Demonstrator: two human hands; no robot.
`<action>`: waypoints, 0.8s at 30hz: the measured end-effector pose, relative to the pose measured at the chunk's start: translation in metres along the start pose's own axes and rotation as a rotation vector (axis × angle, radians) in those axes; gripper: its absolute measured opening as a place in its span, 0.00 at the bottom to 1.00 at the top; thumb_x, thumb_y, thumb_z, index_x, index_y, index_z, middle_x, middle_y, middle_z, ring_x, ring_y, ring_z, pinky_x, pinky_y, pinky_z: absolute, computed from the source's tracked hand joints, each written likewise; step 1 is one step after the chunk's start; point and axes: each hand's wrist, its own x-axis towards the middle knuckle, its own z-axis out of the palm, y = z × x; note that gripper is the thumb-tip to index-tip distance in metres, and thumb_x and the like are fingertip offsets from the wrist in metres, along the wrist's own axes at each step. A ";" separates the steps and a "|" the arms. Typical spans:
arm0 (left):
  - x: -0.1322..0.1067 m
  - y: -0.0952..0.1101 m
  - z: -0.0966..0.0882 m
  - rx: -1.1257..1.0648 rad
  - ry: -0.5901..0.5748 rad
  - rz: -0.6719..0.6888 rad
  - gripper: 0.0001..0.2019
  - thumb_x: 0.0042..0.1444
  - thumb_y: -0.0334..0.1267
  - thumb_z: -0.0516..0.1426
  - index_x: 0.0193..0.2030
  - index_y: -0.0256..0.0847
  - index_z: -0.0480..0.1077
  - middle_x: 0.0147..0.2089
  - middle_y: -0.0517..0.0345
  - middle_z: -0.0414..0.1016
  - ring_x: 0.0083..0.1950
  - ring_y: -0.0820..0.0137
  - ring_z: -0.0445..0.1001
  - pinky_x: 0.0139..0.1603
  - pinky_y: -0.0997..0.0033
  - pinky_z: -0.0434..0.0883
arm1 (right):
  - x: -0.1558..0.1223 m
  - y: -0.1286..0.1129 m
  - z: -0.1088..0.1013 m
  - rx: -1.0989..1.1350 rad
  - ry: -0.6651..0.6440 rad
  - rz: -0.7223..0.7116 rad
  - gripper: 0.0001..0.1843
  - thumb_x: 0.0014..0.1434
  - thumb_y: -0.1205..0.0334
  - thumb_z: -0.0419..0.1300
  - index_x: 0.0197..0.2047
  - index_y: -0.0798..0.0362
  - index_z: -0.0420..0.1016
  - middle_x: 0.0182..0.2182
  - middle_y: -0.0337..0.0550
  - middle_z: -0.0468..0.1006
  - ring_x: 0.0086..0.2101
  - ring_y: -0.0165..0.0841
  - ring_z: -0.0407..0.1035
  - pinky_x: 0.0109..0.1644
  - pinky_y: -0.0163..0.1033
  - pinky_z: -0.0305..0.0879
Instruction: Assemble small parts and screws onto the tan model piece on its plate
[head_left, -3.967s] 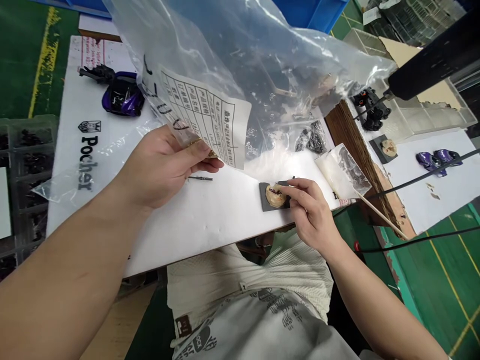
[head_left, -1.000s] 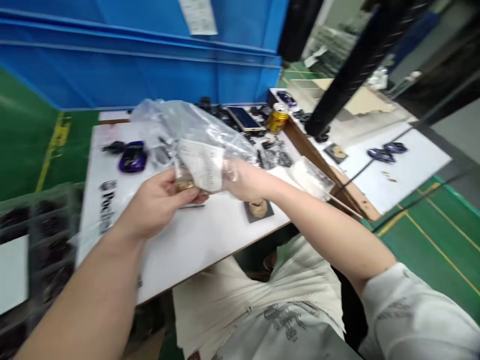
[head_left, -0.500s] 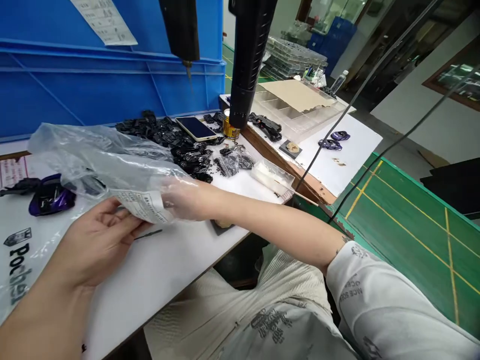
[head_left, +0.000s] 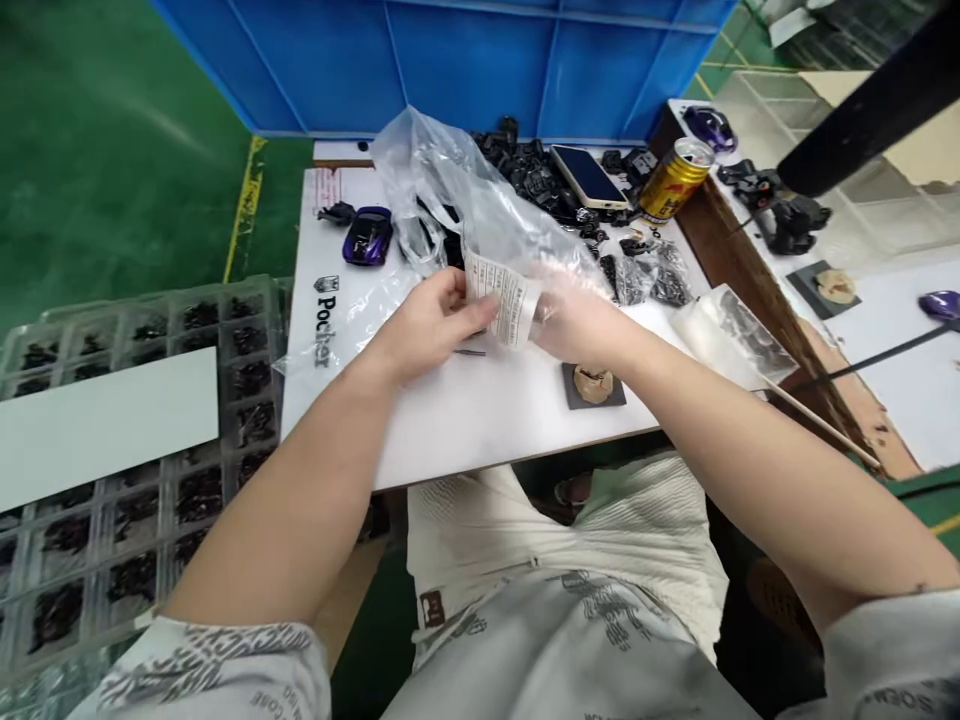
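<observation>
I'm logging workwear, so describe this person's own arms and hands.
The left hand and right hand look ungloved, the right partly veiled by the clear bag. The forearms show no watch or band. The left sleeve and right sleeve are short, pale grey, with dark printed lettering.

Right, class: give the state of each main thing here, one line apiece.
Left hand, pinching the plastic bag.
Right hand, at the bag; fingers blurred.
Plastic bag, crumpled, held.
Phone, face up, screen dark.
Drink can, upright; whether opened, unclear.
Compartment tray, holding dark parts, partly covered by a white sheet.
Grey pad, flat, tan lump on top.
Purple car, roof up.
</observation>
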 end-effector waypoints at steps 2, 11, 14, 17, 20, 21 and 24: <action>0.001 -0.003 0.004 -0.046 0.060 0.005 0.23 0.56 0.58 0.70 0.42 0.41 0.75 0.39 0.53 0.80 0.44 0.59 0.82 0.44 0.60 0.80 | 0.003 -0.005 -0.004 -0.009 -0.011 -0.020 0.05 0.67 0.63 0.62 0.43 0.50 0.80 0.51 0.45 0.77 0.52 0.42 0.74 0.59 0.52 0.75; 0.003 0.001 -0.001 -0.214 0.181 -0.055 0.21 0.60 0.57 0.67 0.51 0.46 0.73 0.39 0.57 0.82 0.38 0.63 0.83 0.36 0.65 0.81 | 0.008 -0.019 -0.022 0.018 0.290 0.076 0.15 0.65 0.47 0.69 0.40 0.51 0.82 0.52 0.47 0.75 0.61 0.47 0.68 0.62 0.54 0.73; 0.004 0.001 -0.005 -0.222 0.224 -0.034 0.22 0.60 0.58 0.67 0.51 0.45 0.73 0.39 0.56 0.82 0.37 0.64 0.82 0.37 0.65 0.81 | 0.002 -0.025 -0.029 0.066 0.388 0.102 0.20 0.63 0.40 0.69 0.37 0.50 0.82 0.47 0.48 0.77 0.61 0.48 0.70 0.59 0.53 0.74; 0.006 0.001 -0.007 -0.253 0.273 0.000 0.21 0.61 0.57 0.66 0.50 0.45 0.73 0.41 0.55 0.83 0.39 0.62 0.83 0.37 0.64 0.81 | -0.009 -0.023 -0.034 0.071 0.432 0.131 0.22 0.62 0.38 0.69 0.36 0.49 0.82 0.44 0.47 0.78 0.57 0.47 0.72 0.57 0.53 0.74; 0.008 0.001 -0.006 -0.271 0.337 0.012 0.18 0.63 0.55 0.64 0.51 0.46 0.73 0.43 0.56 0.83 0.40 0.62 0.84 0.37 0.64 0.81 | -0.022 -0.015 -0.029 0.053 0.426 0.176 0.23 0.60 0.36 0.69 0.35 0.50 0.82 0.42 0.46 0.80 0.51 0.45 0.75 0.54 0.52 0.74; 0.008 0.002 -0.006 -0.269 0.356 0.015 0.17 0.64 0.55 0.63 0.51 0.46 0.73 0.43 0.57 0.83 0.40 0.63 0.84 0.37 0.64 0.81 | -0.027 -0.012 -0.026 0.050 0.411 0.191 0.23 0.60 0.36 0.69 0.35 0.50 0.82 0.41 0.47 0.80 0.49 0.44 0.76 0.51 0.50 0.74; 0.008 0.003 -0.006 -0.246 0.389 0.031 0.19 0.65 0.57 0.62 0.51 0.46 0.72 0.44 0.57 0.83 0.43 0.61 0.84 0.41 0.62 0.82 | -0.038 -0.007 -0.010 0.005 0.293 0.226 0.16 0.63 0.46 0.69 0.35 0.50 0.83 0.40 0.47 0.80 0.41 0.41 0.75 0.43 0.47 0.73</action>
